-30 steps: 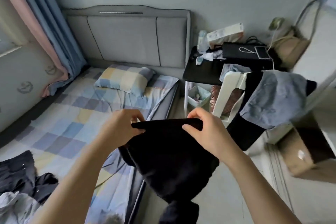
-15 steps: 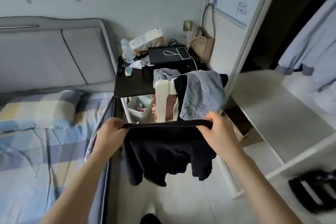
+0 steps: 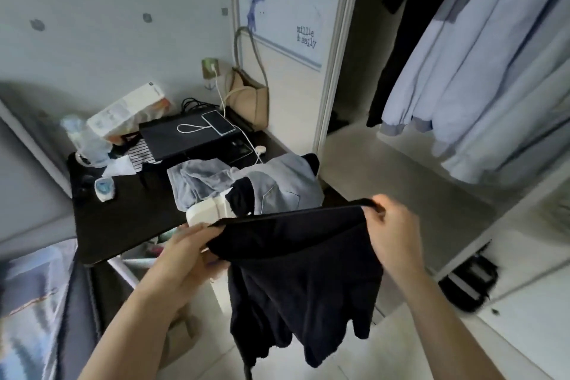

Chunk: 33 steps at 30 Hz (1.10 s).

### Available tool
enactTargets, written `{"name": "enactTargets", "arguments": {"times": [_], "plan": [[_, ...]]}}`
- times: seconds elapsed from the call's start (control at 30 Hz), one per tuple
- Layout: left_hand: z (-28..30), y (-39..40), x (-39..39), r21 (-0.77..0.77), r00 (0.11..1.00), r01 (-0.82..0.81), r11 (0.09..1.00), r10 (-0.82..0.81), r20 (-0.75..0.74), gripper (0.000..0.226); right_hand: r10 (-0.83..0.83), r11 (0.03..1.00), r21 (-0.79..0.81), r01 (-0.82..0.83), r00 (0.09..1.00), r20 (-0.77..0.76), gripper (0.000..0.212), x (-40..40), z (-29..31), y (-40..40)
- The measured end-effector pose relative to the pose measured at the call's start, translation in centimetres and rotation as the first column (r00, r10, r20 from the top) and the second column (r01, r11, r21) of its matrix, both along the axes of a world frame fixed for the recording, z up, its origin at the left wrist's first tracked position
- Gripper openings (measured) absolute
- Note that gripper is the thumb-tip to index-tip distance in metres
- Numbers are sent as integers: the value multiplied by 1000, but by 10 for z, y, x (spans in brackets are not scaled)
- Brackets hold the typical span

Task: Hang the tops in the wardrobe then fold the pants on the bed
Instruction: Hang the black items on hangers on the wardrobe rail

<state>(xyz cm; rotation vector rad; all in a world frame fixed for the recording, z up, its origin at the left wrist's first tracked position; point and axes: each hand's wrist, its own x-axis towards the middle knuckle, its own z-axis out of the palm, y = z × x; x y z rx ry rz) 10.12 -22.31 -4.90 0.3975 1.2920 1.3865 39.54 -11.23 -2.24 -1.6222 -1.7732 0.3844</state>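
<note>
2 hands: my left hand point(image 3: 185, 251) and right hand point(image 3: 390, 225) are pinching the black top point(image 3: 296, 259) taut.
Risk: no hanger visible; hem is dangling, possibly snagging the chair point(image 3: 205, 214).

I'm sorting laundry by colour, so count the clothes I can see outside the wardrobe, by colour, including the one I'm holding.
Black: 2, the black garment held up by both hands and the black piece on the chair.
Grey-blue: 2, the jeans and the crumpled cloth.
Total: 4
</note>
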Motion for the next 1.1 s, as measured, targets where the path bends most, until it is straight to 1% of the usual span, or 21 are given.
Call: {"name": "enactTargets", "arguments": {"times": [0.07, 0.1, 0.13, 0.2, 0.27, 0.33, 0.37, 0.4, 0.43, 0.5, 0.53, 0.63, 0.7, 0.73, 0.8, 0.83, 0.87, 0.9, 0.97, 1.03, 1.1], "plan": [[7, 22, 3, -4, 957, 54, 999, -53, -286, 13, -91, 994, -52, 91, 996, -5, 21, 5, -5, 7], [10, 35, 6, 0, 896, 69, 998, -62, -440, 17, -128, 987, -111, 116, 987, -101, 24, 8, -6, 13], [13, 47, 11, 12, 806, 97, 995, -71, -587, 21, -190, 968, -206, 141, 951, -244, 26, 9, -6, 19], [20, 67, 22, 21, 556, 165, 986, -75, -828, 28, -359, 897, -422, 134, 776, -518, 24, 10, -1, 27], [22, 91, 36, -7, 364, 224, 975, -90, -927, 37, -498, 818, -564, 112, 629, -597, 21, 16, 3, 31], [20, 116, 48, -70, 271, 238, 969, -136, -953, 45, -514, 808, -583, 82, 580, -632, 31, 22, 12, 33], [17, 128, 52, -102, 277, 250, 963, -172, -945, 49, -492, 826, -560, 68, 571, -657, 32, 25, 18, 34], [15, 141, 57, -120, 333, 267, 956, -209, -920, 51, -459, 851, -520, 70, 579, -674, 27, 29, 25, 35], [14, 155, 62, -126, 454, 273, 954, -243, -857, 52, -402, 886, -455, 84, 628, -667, 19, 35, 34, 35], [21, 185, 70, -89, 736, 236, 968, -238, -634, 42, -256, 954, -273, 123, 809, -529, 11, 48, 50, 41], [28, 200, 74, -75, 812, 204, 976, -212, -543, 35, -209, 973, -183, 140, 871, -445, 4, 55, 56, 46], [53, 251, 81, 18, 807, 187, 982, -143, -573, 26, -175, 976, 100, 192, 971, -163, 26, 73, 73, 69], [76, 284, 85, 60, 735, 226, 972, -130, -665, 20, -187, 943, 274, 190, 982, -38, 23, 85, 85, 93], [87, 298, 85, 62, 653, 256, 965, -125, -747, 18, -210, 917, 344, 204, 977, -20, 20, 92, 89, 105], [111, 328, 87, 13, 416, 306, 952, -121, -901, 19, -275, 871, 408, 274, 960, -56, 14, 106, 101, 133], [123, 344, 89, -8, 364, 315, 949, -128, -923, 22, -307, 860, 405, 311, 949, -77, 9, 113, 109, 149], [133, 358, 92, -38, 416, 342, 939, -188, -890, 23, -308, 875, 359, 326, 945, -107, 4, 120, 114, 165], [143, 368, 95, -72, 526, 382, 921, -281, -803, 23, -283, 903, 286, 322, 944, -171, 13, 124, 118, 179], [164, 386, 102, -83, 744, 475, 876, -450, -494, 22, -181, 961, 108, 253, 878, -443, 25, 132, 130, 208], [180, 397, 104, -15, 801, 553, 833, -536, -267, 21, -146, 988, -73, 135, 680, -718, 26, 139, 141, 227], [189, 412, 107, 73, 823, 562, 824, -550, -141, 18, -153, 987, -157, 36, 512, -845, 30, 146, 145, 249]]}}
